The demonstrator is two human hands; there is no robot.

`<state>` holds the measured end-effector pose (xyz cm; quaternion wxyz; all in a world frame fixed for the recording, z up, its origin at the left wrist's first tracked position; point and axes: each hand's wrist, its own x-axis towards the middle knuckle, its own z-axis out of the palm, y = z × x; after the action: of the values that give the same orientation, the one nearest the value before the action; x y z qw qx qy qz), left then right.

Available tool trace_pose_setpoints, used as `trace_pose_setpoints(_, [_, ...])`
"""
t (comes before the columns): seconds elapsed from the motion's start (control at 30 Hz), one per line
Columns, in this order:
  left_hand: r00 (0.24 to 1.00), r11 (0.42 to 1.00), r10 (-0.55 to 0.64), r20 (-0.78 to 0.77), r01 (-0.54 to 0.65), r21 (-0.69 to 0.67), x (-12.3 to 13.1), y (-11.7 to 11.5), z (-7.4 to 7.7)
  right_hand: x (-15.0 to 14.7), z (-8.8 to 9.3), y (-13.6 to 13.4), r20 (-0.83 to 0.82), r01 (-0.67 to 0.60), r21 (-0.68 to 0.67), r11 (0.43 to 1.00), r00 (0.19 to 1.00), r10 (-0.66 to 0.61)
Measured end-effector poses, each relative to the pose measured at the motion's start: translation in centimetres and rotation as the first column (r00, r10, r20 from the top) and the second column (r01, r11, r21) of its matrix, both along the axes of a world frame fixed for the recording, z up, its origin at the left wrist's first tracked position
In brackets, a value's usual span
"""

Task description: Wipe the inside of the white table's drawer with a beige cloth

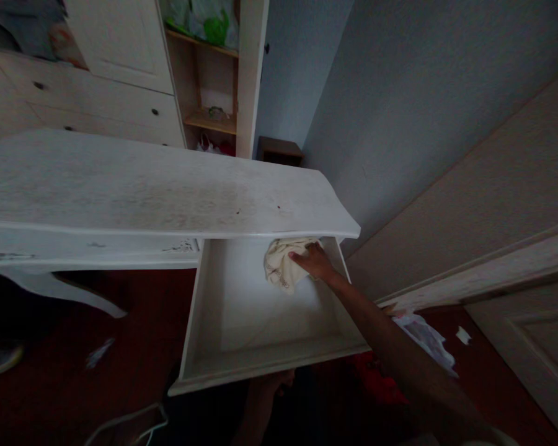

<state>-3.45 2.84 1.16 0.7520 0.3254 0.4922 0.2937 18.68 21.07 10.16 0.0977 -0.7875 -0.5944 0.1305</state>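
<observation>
A white drawer [251, 322] is pulled out from under a white table [167, 192] with smudges on its top. At the drawer's back right lies a crumpled cream cloth [281, 263]. My right hand [314, 260] grips this cloth, thumb to the left and fingers curled over it. Below the drawer's front panel is my left hand [279, 381], dim and partly hidden by the panel, so its fingers cannot be made out.
Behind the table stands a cream cabinet [121, 93] with open shelves holding plastic bags [209, 25]. A grey wall rises at right. On the red floor lie a plastic bag [428, 341] and a white scrap [463, 336]. A shoe [0, 359] shows at left.
</observation>
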Motion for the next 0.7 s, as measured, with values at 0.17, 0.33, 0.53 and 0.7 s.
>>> trace_pose_setpoints(0.17, [1.000,1.000,0.004,0.012,-0.004,-0.009,0.1,-0.1,0.0,-0.5,0.7,1.8,0.072,0.036,-0.030,0.999,0.997,-0.034])
trace_pose_setpoints(0.33, [1.000,1.000,-0.004,0.017,0.004,-0.001,0.1,-0.1,0.2,-3.5,1.0,1.4,0.166,0.034,-0.007,0.999,0.986,-0.032])
trace_pose_setpoints(0.53, [0.999,1.000,-0.016,0.037,0.016,0.022,0.1,-0.3,0.3,-9.2,0.8,1.5,0.123,-0.104,0.114,0.988,0.988,0.090])
trace_pose_setpoints(0.7, [0.999,1.000,-0.001,0.041,0.000,0.029,0.5,-0.5,-0.3,-13.4,0.4,1.6,0.108,-0.234,0.153,0.960,0.970,0.219])
